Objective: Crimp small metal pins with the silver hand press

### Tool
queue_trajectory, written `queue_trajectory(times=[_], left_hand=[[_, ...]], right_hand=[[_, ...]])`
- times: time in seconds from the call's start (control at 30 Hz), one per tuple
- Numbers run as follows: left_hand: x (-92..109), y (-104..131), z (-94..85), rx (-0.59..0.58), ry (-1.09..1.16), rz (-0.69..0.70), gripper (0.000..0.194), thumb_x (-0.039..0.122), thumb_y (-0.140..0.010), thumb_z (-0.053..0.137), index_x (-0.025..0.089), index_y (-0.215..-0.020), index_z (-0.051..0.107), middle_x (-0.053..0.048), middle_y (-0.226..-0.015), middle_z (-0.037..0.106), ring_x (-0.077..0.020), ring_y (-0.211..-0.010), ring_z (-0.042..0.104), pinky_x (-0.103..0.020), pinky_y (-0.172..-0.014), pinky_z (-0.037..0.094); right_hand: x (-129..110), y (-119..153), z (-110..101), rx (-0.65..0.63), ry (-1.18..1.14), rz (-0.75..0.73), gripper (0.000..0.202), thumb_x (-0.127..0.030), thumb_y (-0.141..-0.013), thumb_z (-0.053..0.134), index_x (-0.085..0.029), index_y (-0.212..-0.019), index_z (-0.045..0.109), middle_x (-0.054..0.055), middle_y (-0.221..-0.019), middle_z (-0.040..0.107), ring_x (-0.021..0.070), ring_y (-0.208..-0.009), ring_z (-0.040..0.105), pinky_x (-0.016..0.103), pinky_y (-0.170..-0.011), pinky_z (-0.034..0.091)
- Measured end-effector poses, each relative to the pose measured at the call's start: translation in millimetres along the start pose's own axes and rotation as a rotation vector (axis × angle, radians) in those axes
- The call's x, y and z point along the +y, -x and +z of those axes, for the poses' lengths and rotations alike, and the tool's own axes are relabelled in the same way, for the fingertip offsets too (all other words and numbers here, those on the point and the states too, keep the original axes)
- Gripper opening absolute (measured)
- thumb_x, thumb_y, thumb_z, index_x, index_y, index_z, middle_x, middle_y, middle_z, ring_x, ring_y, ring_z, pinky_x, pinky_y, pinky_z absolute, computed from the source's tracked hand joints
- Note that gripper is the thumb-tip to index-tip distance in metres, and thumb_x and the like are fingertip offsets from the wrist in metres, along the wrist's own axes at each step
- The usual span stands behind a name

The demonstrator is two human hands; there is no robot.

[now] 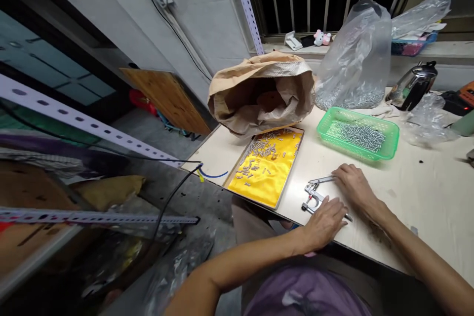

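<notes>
A metal hand tool (314,188) with two handles and a curved jaw lies on the table in front of me. My left hand (326,222) rests over its lower handle, fingers bent round it. The tip of the upper handle is under the fingertips of my right hand (353,182). To the left, a shallow tray lined with yellow cloth (264,182) holds many small metal pieces (264,148). A green plastic basket (388,145) behind my right hand contains a pile of small metal pins (365,137).
Behind the tray an open brown paper sack (262,94) leans over its far end. A clear bag of metal parts (355,64), a kettle (414,84) and crumpled plastic (427,121) stand at the back. Cables (174,192) hang by the table's left edge.
</notes>
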State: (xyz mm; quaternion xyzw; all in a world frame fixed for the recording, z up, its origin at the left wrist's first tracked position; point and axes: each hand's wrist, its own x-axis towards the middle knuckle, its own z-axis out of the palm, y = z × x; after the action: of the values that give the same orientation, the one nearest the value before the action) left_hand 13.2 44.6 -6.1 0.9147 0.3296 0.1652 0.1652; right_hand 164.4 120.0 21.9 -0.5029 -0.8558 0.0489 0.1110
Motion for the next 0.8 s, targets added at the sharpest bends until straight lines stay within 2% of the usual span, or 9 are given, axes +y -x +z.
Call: queue_trajectory(times=[0.1, 0.17, 0.27, 0.37, 0.47, 0.67, 0.8], left_hand=[[-6.4, 2.0, 4.4, -0.168, 0.017, 0.041, 0.025, 0.016, -0.089, 0.043, 0.009, -0.108, 0.058, -0.014, -0.108, 0.063, -0.0241, -0.106, 0.057, -0.038, -0.095, 0.045], [-10.8, 4.1, 10.3, -0.271, 0.000, 0.061, 0.025, 0.011, -0.085, 0.043, 0.006, -0.101, 0.062, -0.016, -0.101, 0.065, -0.0253, -0.097, 0.061, -0.036, -0.088, 0.048], [-15.8, 6.8, 19.2, -0.247, -0.026, 0.082, 0.030, 0.009, -0.083, 0.042, 0.004, -0.107, 0.060, -0.019, -0.110, 0.062, -0.0278, -0.103, 0.058, -0.036, -0.086, 0.048], [-18.5, 8.0, 25.7, -0.219, -0.036, 0.074, 0.032, 0.008, -0.083, 0.041, 0.005, -0.108, 0.061, -0.019, -0.110, 0.062, -0.0271, -0.102, 0.058, -0.036, -0.084, 0.048], [-18.6, 7.6, 27.9, -0.230, -0.062, 0.091, 0.030, 0.007, -0.083, 0.040, 0.005, -0.102, 0.064, -0.019, -0.105, 0.064, -0.0270, -0.098, 0.060, -0.036, -0.082, 0.049], [-13.6, 3.5, 16.0, -0.185, -0.092, 0.131, 0.032, 0.007, -0.082, 0.041, 0.011, -0.103, 0.065, -0.015, -0.105, 0.064, -0.0251, -0.099, 0.059, -0.033, -0.090, 0.044], [-16.2, 4.3, 10.6, -0.212, -0.067, 0.120, 0.028, 0.006, -0.081, 0.043, 0.009, -0.098, 0.065, -0.014, -0.097, 0.066, -0.0244, -0.090, 0.061, -0.034, -0.081, 0.048]], right_hand=[[-36.9, -12.2, 3.9, -0.125, -0.031, -0.292, 0.015, -0.016, -0.086, 0.054, -0.024, -0.084, 0.066, 0.004, -0.095, 0.061, 0.0212, -0.091, 0.047, 0.032, -0.071, 0.033], [-58.1, -19.1, 9.0, -0.198, -0.014, -0.419, 0.014, -0.017, -0.085, 0.058, -0.024, -0.075, 0.065, 0.004, -0.090, 0.060, 0.0208, -0.089, 0.046, 0.032, -0.068, 0.031], [-73.2, -26.8, 17.3, -0.212, 0.053, -0.509, 0.015, -0.014, -0.082, 0.060, -0.020, -0.068, 0.062, 0.005, -0.085, 0.059, 0.0204, -0.084, 0.045, 0.033, -0.066, 0.029], [-71.3, -28.7, 22.5, -0.180, 0.081, -0.597, 0.014, -0.009, -0.080, 0.059, -0.018, -0.071, 0.060, 0.005, -0.081, 0.059, 0.0193, -0.079, 0.045, 0.032, -0.065, 0.029], [-64.3, -25.2, 23.5, -0.150, 0.064, -0.649, 0.017, -0.007, -0.084, 0.054, -0.018, -0.072, 0.059, 0.004, -0.077, 0.059, 0.0179, -0.074, 0.046, 0.031, -0.064, 0.030], [-61.1, -23.8, 19.8, -0.166, -0.133, -0.625, 0.026, -0.003, -0.090, 0.040, -0.017, -0.079, 0.060, 0.004, -0.077, 0.060, 0.0159, -0.073, 0.049, 0.027, -0.066, 0.035], [-62.7, -27.3, 17.6, -0.222, -0.275, -0.645, 0.029, 0.000, -0.088, 0.038, -0.017, -0.084, 0.060, 0.003, -0.078, 0.059, 0.0151, -0.076, 0.050, 0.025, -0.069, 0.039]])
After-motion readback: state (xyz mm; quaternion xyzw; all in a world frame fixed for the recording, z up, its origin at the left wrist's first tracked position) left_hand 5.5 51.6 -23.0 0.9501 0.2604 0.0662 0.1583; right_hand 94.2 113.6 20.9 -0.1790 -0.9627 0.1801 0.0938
